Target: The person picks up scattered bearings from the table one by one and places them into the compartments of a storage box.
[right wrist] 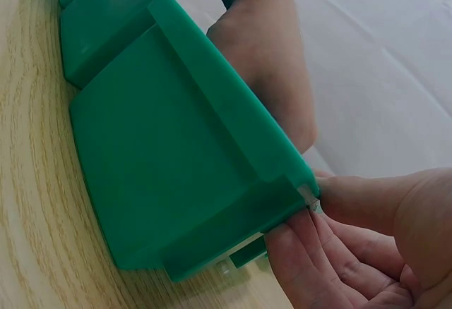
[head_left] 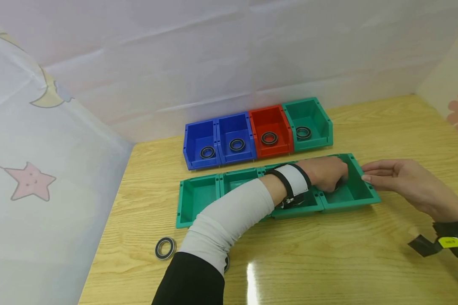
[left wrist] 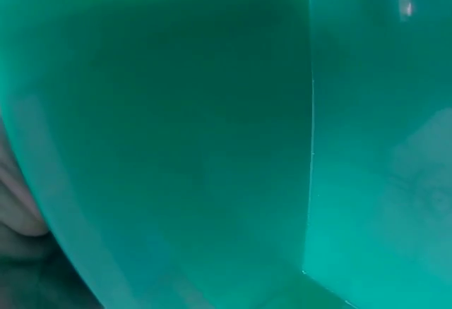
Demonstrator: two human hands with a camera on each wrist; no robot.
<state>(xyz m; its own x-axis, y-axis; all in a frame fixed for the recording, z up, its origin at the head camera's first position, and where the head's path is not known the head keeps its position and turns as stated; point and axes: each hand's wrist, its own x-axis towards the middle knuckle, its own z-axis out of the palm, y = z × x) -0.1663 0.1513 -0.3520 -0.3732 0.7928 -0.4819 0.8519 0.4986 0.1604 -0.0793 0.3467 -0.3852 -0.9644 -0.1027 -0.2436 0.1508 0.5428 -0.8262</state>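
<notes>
My left hand (head_left: 328,171) reaches down into the rightmost green bin (head_left: 351,205) of the front row. Its fingers curl around a dark ring, seemingly a ball bearing (head_left: 341,184), mostly hidden beneath them. The left wrist view is filled by smooth green bin walls (left wrist: 176,111). At the right end of that same bin, my right hand (head_left: 412,182) pinches the side wall near the upper edge. In the right wrist view the thumb and fingers (right wrist: 311,259) grip the bin's corner, with the left hand (right wrist: 261,55) behind the wall.
Behind stands a row of two blue bins (head_left: 198,131), a red bin (head_left: 265,112) and a green bin (head_left: 307,106), each with one bearing. More green bins (head_left: 198,199) extend leftward under the left arm. A loose bearing (head_left: 165,248) lies on the wooden table (head_left: 129,212); another peeks from behind the sleeve (head_left: 227,262).
</notes>
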